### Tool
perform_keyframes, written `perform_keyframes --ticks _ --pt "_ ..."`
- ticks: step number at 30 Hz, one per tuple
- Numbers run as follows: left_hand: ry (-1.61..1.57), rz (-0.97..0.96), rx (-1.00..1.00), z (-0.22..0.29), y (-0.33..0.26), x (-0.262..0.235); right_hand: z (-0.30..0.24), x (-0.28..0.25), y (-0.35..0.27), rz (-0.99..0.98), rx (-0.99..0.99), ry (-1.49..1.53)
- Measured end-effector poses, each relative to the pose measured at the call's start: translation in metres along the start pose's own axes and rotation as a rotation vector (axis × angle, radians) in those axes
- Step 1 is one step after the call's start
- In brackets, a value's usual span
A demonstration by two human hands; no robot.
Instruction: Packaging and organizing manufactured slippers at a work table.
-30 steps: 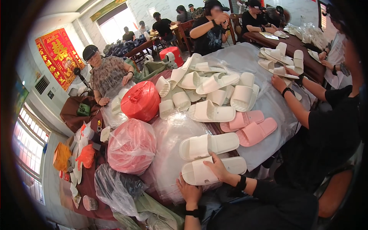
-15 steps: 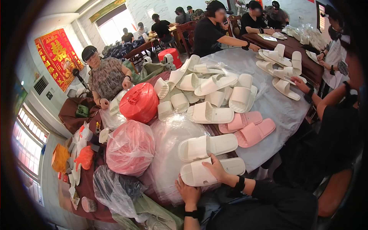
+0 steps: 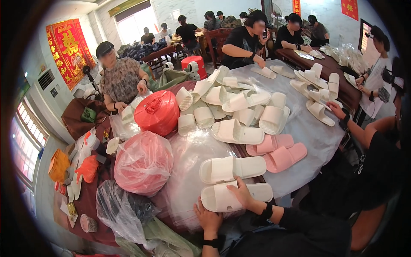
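Nearest, the left hand (image 3: pixel 210 219) rests its fingers along the toe end of the near white slipper (image 3: pixel 217 198), its thumb out of sight; whether it squeezes cannot be told. The right hand (image 3: pixel 244 196) comes in from four o'clock and lies over that slipper at the strap's edge, thumb and forefinger parted; what its hidden fingers pinch, if anything, I cannot tell. Just beyond, at twelve o'clock from that slipper, lies a second white slipper (image 3: pixel 250 166), pointing the same way. Clear plastic (image 3: pixel 186 165) spreads at ten o'clock, with a pink bundle (image 3: pixel 144 163) farther along that line. Between one and two o'clock sit two pink slippers (image 3: pixel 284 157). Farther off, at twelve, white slippers are heaped in a pile (image 3: pixel 244 102); a red roll (image 3: pixel 157 113) stands between ten and eleven. Past the heap, at twelve, a co-worker in black (image 3: pixel 239 45) reaches toward the table.
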State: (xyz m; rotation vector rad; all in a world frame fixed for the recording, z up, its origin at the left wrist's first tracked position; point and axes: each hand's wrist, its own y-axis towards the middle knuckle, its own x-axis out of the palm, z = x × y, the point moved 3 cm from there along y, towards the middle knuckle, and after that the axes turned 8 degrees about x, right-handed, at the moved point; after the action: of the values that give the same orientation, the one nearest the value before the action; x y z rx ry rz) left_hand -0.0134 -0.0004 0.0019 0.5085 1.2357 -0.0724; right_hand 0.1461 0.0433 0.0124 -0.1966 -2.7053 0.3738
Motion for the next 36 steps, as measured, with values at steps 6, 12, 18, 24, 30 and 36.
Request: perform_keyframes --ticks 6,12,18,24,30,36 --pt "-0.020 0.022 -0.001 0.001 0.001 -0.003 0.004 -0.003 0.003 -0.002 0.007 -0.012" --pt "-0.004 0.025 0.003 0.002 0.001 -0.003 0.007 -0.005 0.005 -0.014 0.009 0.008" --pt "0.016 0.014 0.008 0.001 0.000 -0.002 0.001 0.000 0.001 -0.009 -0.008 0.025" --pt "0.013 0.020 0.003 0.000 -0.001 0.000 0.007 -0.002 0.004 -0.036 -0.008 0.059" --pt "0.049 0.013 0.033 -0.002 -0.002 0.005 -0.008 -0.001 0.000 -0.044 0.051 0.036" --pt "0.010 -0.169 0.027 -0.013 -0.009 0.016 -0.046 -0.015 -0.053 -0.212 0.141 0.049"
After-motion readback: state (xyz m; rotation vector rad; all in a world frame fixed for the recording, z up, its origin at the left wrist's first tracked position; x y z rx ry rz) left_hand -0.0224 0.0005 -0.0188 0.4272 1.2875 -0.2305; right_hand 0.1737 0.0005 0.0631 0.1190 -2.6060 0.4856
